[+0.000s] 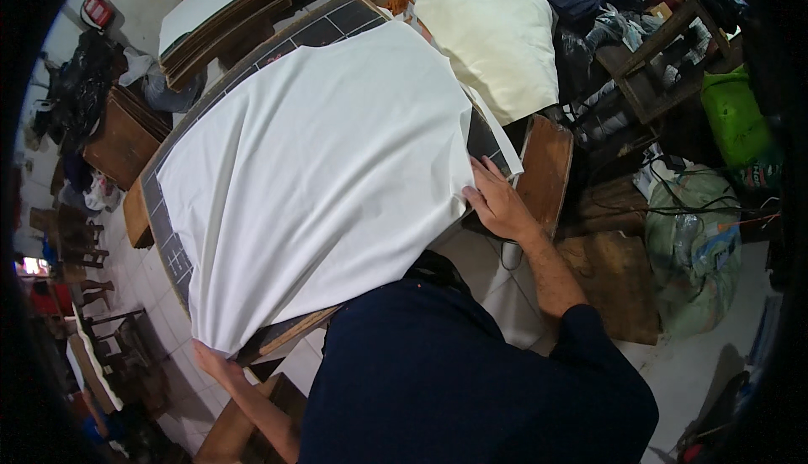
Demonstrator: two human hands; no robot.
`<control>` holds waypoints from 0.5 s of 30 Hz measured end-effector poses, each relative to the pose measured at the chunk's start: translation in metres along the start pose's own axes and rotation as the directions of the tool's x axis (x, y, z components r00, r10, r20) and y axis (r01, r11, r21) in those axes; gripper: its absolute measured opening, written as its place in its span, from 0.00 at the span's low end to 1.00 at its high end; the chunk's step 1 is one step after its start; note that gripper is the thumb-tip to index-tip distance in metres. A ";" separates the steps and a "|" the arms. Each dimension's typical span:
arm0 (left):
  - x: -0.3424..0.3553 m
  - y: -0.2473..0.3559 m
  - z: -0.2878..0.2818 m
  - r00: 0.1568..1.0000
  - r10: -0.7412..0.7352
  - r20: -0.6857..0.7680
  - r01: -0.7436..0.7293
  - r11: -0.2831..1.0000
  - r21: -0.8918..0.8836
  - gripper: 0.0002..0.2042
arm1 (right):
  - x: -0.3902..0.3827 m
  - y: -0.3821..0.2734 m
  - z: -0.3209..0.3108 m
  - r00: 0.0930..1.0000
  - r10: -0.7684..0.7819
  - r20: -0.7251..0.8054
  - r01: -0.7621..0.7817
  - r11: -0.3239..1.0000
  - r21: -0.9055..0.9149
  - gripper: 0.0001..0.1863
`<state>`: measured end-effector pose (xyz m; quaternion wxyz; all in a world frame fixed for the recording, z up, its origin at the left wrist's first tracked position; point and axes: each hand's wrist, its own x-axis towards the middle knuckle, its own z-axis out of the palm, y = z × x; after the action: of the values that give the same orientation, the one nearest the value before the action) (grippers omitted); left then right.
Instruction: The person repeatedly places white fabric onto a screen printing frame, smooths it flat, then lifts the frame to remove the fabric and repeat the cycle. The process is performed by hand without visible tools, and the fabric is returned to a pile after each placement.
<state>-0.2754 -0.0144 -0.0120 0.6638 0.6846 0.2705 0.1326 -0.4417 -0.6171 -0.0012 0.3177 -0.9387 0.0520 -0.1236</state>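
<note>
A large sheet of white cloth (311, 169) lies over a dark board with a white grid (332, 24), with long folds fanning out from its near left corner. My left hand (216, 363) is closed on that corner at the board's near edge, some of its fingers hidden. On the right side, my right hand (502, 201) grips the cloth's edge between thumb and fingers, and the fabric puckers there. A narrow white strip (502, 140) runs along the board's right rim just beyond this hand.
Beyond the board's right side sits a big cream fabric pile (488, 34). A stack of boards (223, 18) stands at the far left. A brown wooden panel (545, 173), a cardboard piece (610, 283) and a wrapped greenish bundle (694, 249) are on the right.
</note>
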 end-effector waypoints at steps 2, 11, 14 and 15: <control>-0.007 0.004 0.001 0.997 -0.014 0.072 0.006 0.994 0.113 0.17 | 0.000 0.015 0.001 0.958 0.139 -0.251 -0.174 0.977 -0.124 0.25; 0.014 -0.028 -0.052 0.975 0.101 0.200 -0.180 0.886 0.427 0.13 | 0.006 0.032 -0.058 0.888 0.458 -0.052 -0.343 0.732 0.589 0.09; 0.015 -0.019 -0.050 0.989 0.007 0.149 -0.072 0.897 0.435 0.18 | 0.015 0.030 -0.077 0.923 0.380 0.055 -0.286 0.586 0.758 0.12; 0.012 -0.011 -0.045 0.982 0.021 0.189 -0.081 0.947 0.312 0.18 | 0.021 0.032 -0.085 0.938 0.344 0.041 -0.242 0.564 0.790 0.13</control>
<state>-0.2920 0.0300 -0.0207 0.5630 0.7987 0.2084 0.0411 -0.4446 -0.6958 0.0482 0.7075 -0.6736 0.1664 -0.1341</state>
